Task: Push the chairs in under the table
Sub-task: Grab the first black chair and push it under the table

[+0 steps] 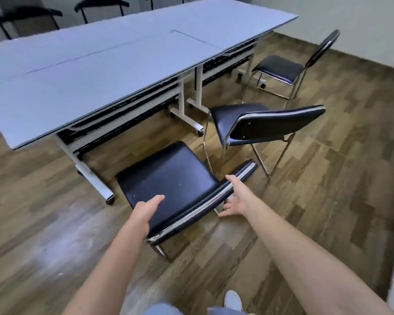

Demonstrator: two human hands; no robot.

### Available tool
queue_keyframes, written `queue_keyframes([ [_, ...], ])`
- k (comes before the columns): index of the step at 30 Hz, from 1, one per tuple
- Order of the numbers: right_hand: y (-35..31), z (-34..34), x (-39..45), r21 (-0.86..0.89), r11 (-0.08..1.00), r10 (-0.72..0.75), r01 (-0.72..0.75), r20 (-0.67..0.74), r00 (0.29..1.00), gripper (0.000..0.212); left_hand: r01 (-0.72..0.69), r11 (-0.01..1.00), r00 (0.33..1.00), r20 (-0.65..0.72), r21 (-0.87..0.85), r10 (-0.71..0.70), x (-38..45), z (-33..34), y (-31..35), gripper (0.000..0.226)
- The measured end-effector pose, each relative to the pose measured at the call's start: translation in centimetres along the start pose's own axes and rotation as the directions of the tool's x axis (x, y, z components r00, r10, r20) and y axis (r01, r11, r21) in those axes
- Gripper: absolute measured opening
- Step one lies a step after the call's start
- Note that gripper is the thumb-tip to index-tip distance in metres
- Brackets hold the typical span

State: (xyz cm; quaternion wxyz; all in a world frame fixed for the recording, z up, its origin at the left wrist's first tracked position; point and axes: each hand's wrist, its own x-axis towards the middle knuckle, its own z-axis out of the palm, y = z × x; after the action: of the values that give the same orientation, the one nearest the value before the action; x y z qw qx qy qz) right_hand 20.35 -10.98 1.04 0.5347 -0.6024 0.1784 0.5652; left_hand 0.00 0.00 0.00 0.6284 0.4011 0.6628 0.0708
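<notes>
Black padded chair with chrome tube legs (pixel 168 176), the nearest one, stands on the wooden floor (pixel 328 178) just beside the long grey table (pixel 100 71), not yet under it. It looks light and stiff and should slide easily; its backrest (pixel 191 214) is the best hold. The left hand (pixel 143 214) grips the backrest's left end, and the right hand (pixel 239 196) is open, fingers spread, at the right part.

Head-worn wide-angle view, facing forward and down, close above nearest chair (pixel 168 178), table (pixel 100 71) beyond.

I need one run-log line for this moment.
nearest chair: not under table | left hand: grips backrest | right hand: open, at backrest
</notes>
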Motion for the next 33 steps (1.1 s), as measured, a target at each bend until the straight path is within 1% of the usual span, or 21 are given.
queue_keyframes([
  [1, -0.5, -0.3, 0.2, -0.034, 0.999, -0.002, 0.002, 0.008, 1.000, 0.078, 0.002, 0.999, 0.999, -0.042, -0.042, -0.004, -0.5, 0.4, -0.1, 0.073],
  [3, -1.7, -1.0, 1.1, -0.083, 0.996, 0.035, -0.031, 0.048, 0.998, 0.072, 0.034, 0.992, 0.992, -0.120, -0.122, -0.049, -1.0, 1.2, -0.8, 0.063],
  [4, -2.0, -1.2, 2.0, -0.094, 0.994, 0.054, -0.046, 0.075, 0.996, 0.071, 0.057, 0.985, 0.988, -0.134, -0.166, -0.080, -1.0, 1.4, -1.3, 0.057],
  [6, -2.3, -1.5, 3.3, -0.081, 0.995, 0.069, -0.063, 0.075, 0.995, 0.075, 0.144, 0.955, 0.976, -0.121, -0.260, -0.181, -1.7, 2.3, -2.3, 0.046],
  [7, -2.4, -1.6, 3.8, -0.071, 0.996, 0.066, -0.061, 0.070, 0.995, 0.077, 0.205, 0.931, 0.966, -0.091, -0.303, -0.242, -1.7, 2.6, -2.8, 0.039],
  [8, -2.7, -1.7, 4.5, -0.083, 0.995, 0.066, -0.059, 0.083, 0.994, 0.077, 0.247, 0.893, 0.956, -0.057, -0.377, -0.289, -1.5, 3.2, -3.3, 0.028],
  [10, -3.2, -1.9, 5.2, -0.090, 0.994, 0.077, -0.069, 0.087, 0.993, 0.078, 0.281, 0.770, 0.942, 0.011, -0.572, -0.335, -1.6, 4.4, -3.5, 0.019],
  [12, -3.5, -2.2, 5.8, -0.081, 0.995, 0.070, -0.064, 0.076, 0.995, 0.078, 0.219, 0.652, 0.956, 0.026, -0.726, -0.292, -1.3, 5.3, -3.5, 0.021],
  [14, -3.9, -2.4, 6.6, -0.086, 0.994, 0.071, -0.065, 0.068, 0.995, 0.076, 0.168, 0.533, 0.965, 0.027, -0.829, -0.262, -0.8, 5.7, -3.9, 0.023],
  [15, -3.9, -2.4, 7.2, -0.086, 0.994, 0.080, -0.074, 0.063, 0.995, 0.076, 0.153, 0.490, 0.967, 0.027, -0.858, -0.253, -0.4, 5.7, -4.2, 0.021],
  [16, -3.8, -2.4, 7.6, -0.087, 0.993, 0.084, -0.078, 0.069, 0.994, 0.074, 0.140, 0.460, 0.971, 0.030, -0.877, -0.239, 0.0, 5.8, -4.5, 0.019],
  [18, -3.7, -2.4, 8.5, -0.101, 0.990, 0.109, -0.101, 0.085, 0.990, 0.066, 0.131, 0.433, 0.977, 0.044, -0.892, -0.207, 0.4, 5.9, -5.0, 0.017],
  [21, -3.9, -2.3, 9.7, -0.130, 0.984, 0.136, -0.124, 0.087, 0.987, 0.050, 0.122, 0.410, 0.980, 0.045, -0.904, -0.193, 1.0, 5.8, -5.2, 0.016],
  [24, -4.3, -2.7, 10.6, -0.157, 0.982, 0.122, -0.106, 0.102, 0.987, 0.043, 0.111, 0.393, 0.985, 0.047, -0.913, -0.169, 1.8, 5.4, -5.6, 0.014],
  [26, -4.6, -2.6, 11.1, -0.149, 0.983, 0.126, -0.110, 0.109, 0.986, 0.043, 0.102, 0.397, 0.986, 0.040, -0.912, -0.163, 2.4, 5.2, -5.9, 0.014],
  [29, -4.7, -2.1, 11.6, -0.139, 0.984, 0.124, -0.111, 0.089, 0.988, 0.051, 0.087, 0.408, 0.988, 0.026, -0.909, -0.152, 2.8, 5.0, -5.8, 0.014],
  [33, -5.6, 0.1, 12.6, -0.122, 0.990, 0.083, -0.070, 0.108, 0.991, 0.051, 0.065, 0.408, 0.988, 0.003, -0.911, -0.152, 4.2, 4.2, -4.1, 0.013],
])
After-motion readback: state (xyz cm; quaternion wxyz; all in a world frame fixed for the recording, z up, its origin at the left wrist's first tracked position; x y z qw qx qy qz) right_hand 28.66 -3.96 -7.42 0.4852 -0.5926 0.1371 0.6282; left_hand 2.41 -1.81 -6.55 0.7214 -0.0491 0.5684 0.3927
